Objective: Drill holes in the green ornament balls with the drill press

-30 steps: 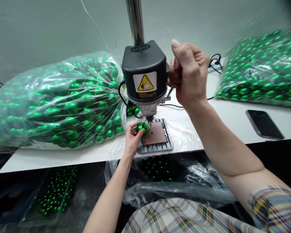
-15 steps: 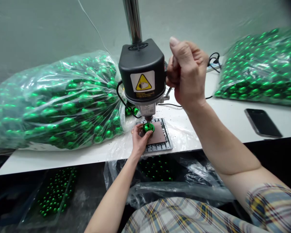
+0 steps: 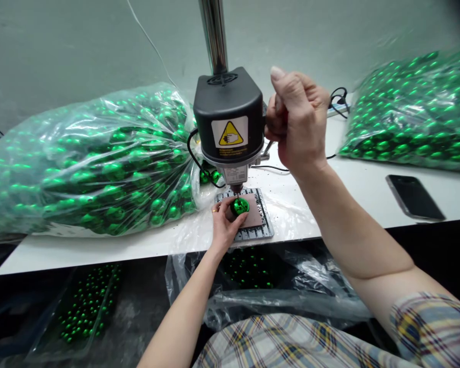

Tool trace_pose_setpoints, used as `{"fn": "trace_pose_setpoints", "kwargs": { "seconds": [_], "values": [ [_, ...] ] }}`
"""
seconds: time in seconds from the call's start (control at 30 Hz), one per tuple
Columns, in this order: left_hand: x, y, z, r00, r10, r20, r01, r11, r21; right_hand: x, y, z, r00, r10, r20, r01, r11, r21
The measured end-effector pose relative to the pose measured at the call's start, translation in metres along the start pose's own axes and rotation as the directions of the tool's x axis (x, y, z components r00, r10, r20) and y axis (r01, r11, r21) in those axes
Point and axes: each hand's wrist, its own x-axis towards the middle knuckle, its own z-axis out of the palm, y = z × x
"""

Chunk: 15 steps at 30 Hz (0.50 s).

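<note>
A shiny green ball [image 3: 239, 206] sits under the bench drill press [image 3: 230, 115], on a pinkish-brown pad [image 3: 256, 214] over the slotted metal base [image 3: 266, 225]. The fingers and thumb of my left hand [image 3: 225, 225] close round the ball from its left and front. Just above the ball is the drill chuck [image 3: 236, 188] with a thin bit; whether the bit touches it I cannot tell. My right hand [image 3: 301, 115] is raised beside the motor housing, fist closed round the drill press lever [image 3: 267, 146], which is mostly hidden by the fingers.
Large clear bags of green balls lie left [image 3: 99, 168] and right [image 3: 414, 112] on the white table [image 3: 80, 254]. A phone [image 3: 414, 197] rests near the right front edge. Below the edge are a clear bin [image 3: 88, 312] and a plastic bag [image 3: 249, 268] with green balls.
My left hand and the ball have shifted slightly right over the pad, and the ball looks turned. My right hand keeps its grip on the lever. The view has moved a little.
</note>
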Motion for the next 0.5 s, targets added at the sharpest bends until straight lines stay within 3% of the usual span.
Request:
{"fn": "trace_pose_setpoints", "kwargs": {
  "seconds": [0.23, 0.5],
  "values": [
    [0.003, -0.001, -0.002, 1.000, -0.020, 0.013, 0.021, 0.999, -0.031, 0.002, 0.003, -0.003, 1.000, -0.014, 0.021, 0.014, 1.000, -0.003],
    [0.001, 0.001, 0.000, 0.999, -0.040, 0.004, 0.040, 0.999, -0.037, -0.038, -0.014, 0.001, 0.989, -0.140, -0.054, 0.142, 0.990, 0.024]
  ]
}}
